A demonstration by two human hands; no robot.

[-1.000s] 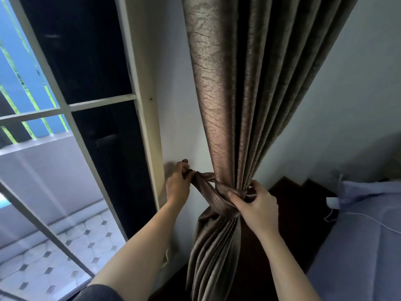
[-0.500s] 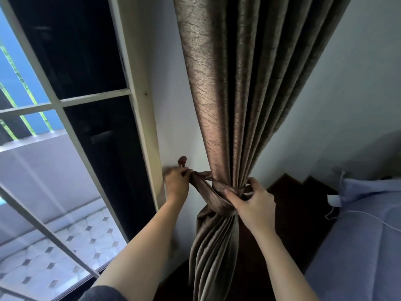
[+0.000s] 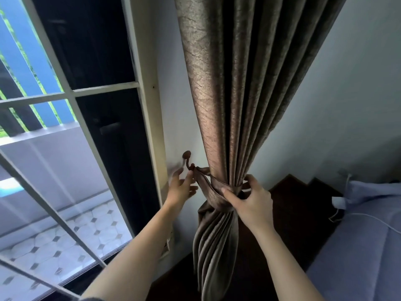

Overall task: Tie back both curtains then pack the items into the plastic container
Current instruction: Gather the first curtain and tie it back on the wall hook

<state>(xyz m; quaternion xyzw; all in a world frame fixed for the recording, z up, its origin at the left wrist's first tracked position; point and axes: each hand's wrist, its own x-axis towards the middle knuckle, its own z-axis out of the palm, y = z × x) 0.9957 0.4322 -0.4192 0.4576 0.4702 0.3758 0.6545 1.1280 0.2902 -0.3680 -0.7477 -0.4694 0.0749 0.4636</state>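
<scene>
While round curtain [image 3: 227, 83], tieback [image 3: 211, 191] (at hook [image 3: 187, 158])

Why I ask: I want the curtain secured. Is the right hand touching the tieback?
Touching. The head view shows the right hand gripping the tieback, thumb on the band, fingers curled round it.

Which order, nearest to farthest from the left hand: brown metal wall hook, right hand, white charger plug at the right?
1. Brown metal wall hook, just above the left hand.
2. Right hand, rightward, gripping the brown fabric tieback.
3. White charger plug, far right.
</scene>
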